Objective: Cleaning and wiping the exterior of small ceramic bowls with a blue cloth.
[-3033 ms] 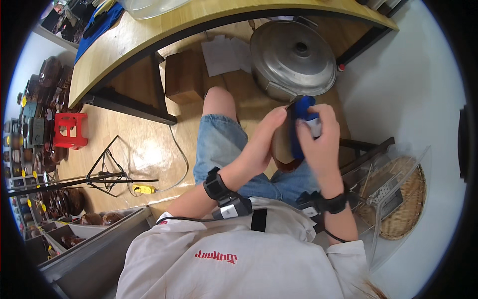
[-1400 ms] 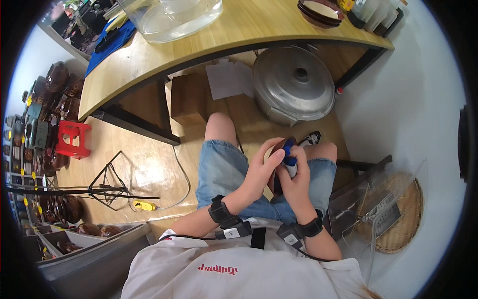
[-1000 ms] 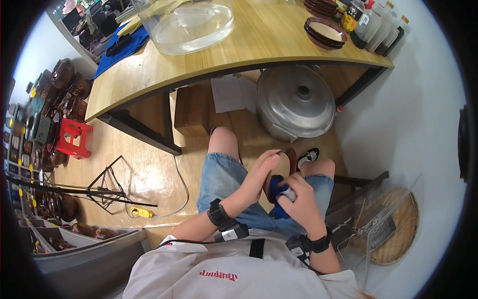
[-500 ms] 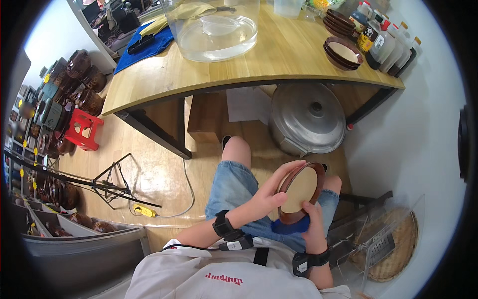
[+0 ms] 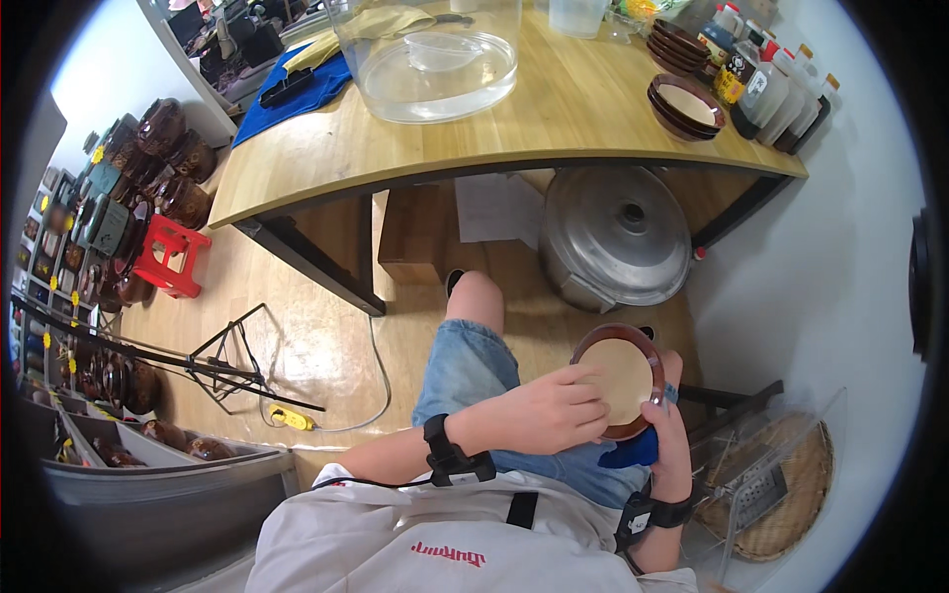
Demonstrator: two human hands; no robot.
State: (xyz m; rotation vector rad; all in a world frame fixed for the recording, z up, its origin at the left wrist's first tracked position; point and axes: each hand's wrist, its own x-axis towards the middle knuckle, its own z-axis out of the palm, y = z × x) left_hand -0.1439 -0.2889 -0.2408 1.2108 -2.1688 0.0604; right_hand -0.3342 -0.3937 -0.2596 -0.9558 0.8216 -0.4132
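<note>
Above my lap, a shallow round bowl [image 5: 631, 371] with a brown rim and cream inside is tilted so its inner face shows. My right hand [image 5: 672, 440] grips its lower right edge, thumb over the rim. A dark blue cloth [image 5: 633, 452] hangs bunched under the bowl next to that hand. My left hand [image 5: 559, 407] lies at the bowl's left side, its curled fingers reaching over the rim to the inside. Whether anything is pinched in those fingers is hidden.
Ahead stands a wooden table [image 5: 583, 109] with a clear tub of water [image 5: 435, 84], stacked brown bowls [image 5: 682, 107] and several sauce bottles [image 5: 761, 89]. Beneath it sits a large lidded metal pot [image 5: 613, 237]. A red stool [image 5: 170, 257] and black stand [image 5: 232, 366] are left; a woven tray [image 5: 791, 494] is right.
The bowl has turned to face up more and shifted slightly right. My left hand has let go of its outer side, and its fingers are now curled at the rim.
</note>
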